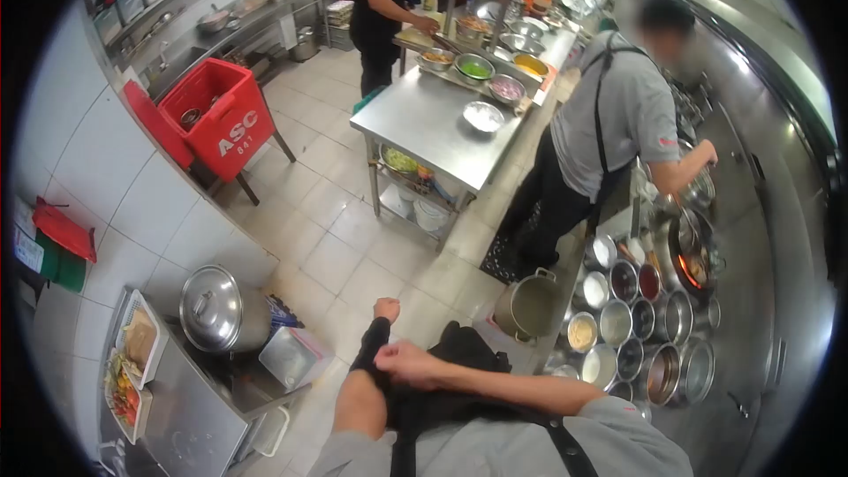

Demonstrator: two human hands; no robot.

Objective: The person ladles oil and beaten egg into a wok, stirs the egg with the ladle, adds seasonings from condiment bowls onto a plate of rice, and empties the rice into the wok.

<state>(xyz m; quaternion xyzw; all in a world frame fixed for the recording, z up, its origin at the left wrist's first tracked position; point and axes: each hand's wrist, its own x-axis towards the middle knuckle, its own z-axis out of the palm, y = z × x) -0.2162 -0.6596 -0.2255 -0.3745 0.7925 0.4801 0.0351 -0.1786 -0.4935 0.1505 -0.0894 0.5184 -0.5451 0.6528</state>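
Note:
My left hand [387,307] is held out in front of me, closed into a fist with nothing visible in it. A black sleeve [374,342] covers that forearm from the wrist to near the elbow. My right hand [408,364] reaches across my body to the left forearm, its fingers pinched at the sleeve's edge. Dark cloth of my apron [450,393] lies beneath my right forearm.
A person in grey [618,115] works at the stove on the right, beside many metal bowls [616,322]. A large pot [527,305] stands on the floor. Ahead is a steel table [424,128]; at left are a red crate [216,119] and a lidded pot [221,314].

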